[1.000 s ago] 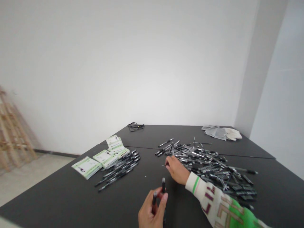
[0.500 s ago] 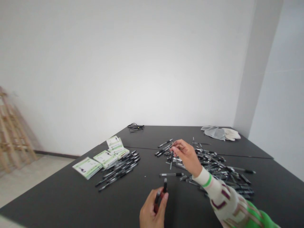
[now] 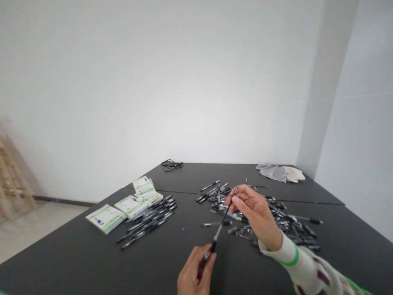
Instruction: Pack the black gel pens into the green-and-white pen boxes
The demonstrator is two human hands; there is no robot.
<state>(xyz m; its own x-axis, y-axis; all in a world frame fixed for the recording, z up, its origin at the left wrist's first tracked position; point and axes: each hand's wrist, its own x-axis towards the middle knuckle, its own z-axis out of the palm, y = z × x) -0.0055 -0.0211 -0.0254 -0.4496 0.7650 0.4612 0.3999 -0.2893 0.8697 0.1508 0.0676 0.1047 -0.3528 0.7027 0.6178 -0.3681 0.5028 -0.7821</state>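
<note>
My left hand (image 3: 195, 273) is at the bottom centre, fingers closed round a black pen barrel (image 3: 205, 257) that points up and away. My right hand (image 3: 256, 215) is raised over the table and pinches the top of a thin pen refill (image 3: 221, 225). The refill slants down to the left and its lower tip meets the open end of the barrel. Just behind my right hand lies a large heap of loose black pens and parts (image 3: 276, 217) on the black table (image 3: 92, 250).
A neat row of assembled pens (image 3: 147, 223) lies left of centre, next to green-and-white packets (image 3: 123, 207). A black cable (image 3: 171, 164) and pale gloves (image 3: 281, 172) lie at the far edge. A wooden rack (image 3: 12, 180) stands at the left wall.
My right hand took a refill from the heap, lifted it and swung it toward the barrel in my left hand. The refill tip now touches the barrel. My left hand stayed put.
</note>
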